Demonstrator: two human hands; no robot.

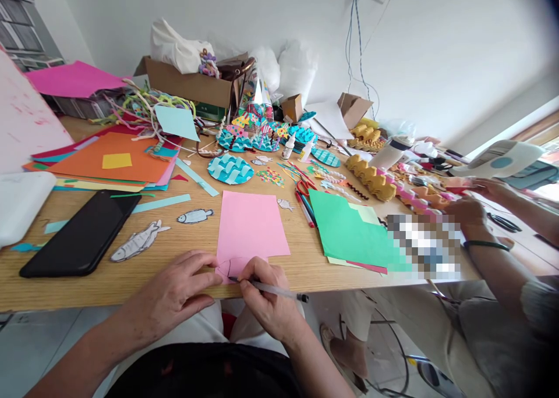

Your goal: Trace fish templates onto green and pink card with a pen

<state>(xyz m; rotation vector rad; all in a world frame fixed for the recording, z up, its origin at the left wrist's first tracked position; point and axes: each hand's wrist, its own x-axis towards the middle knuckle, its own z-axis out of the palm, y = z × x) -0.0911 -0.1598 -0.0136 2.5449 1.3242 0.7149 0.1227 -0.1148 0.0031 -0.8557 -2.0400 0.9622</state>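
A pink sheet of paper [252,226] lies at the table's front edge, with a curved dark outline drawn near its lower left corner. My right hand [267,298] is closed round a pen [279,291], its tip touching the paper beside the outline. My left hand [181,287] rests at the sheet's lower left edge, fingers apart and fingertips on the paper, holding nothing. Two paper fish lie left of the sheet, a large grey one [136,242] and a smaller bluish one [195,216]. A small paper fish [286,204] sits to its right.
A black phone [82,232] lies on the left, before stacked coloured paper [96,160]. Green paper [353,226] and markers [305,208] are on the right. Glue bottles [289,146] and a wavy blue disc [230,169] stand behind. Another person's hand [469,215] is at far right.
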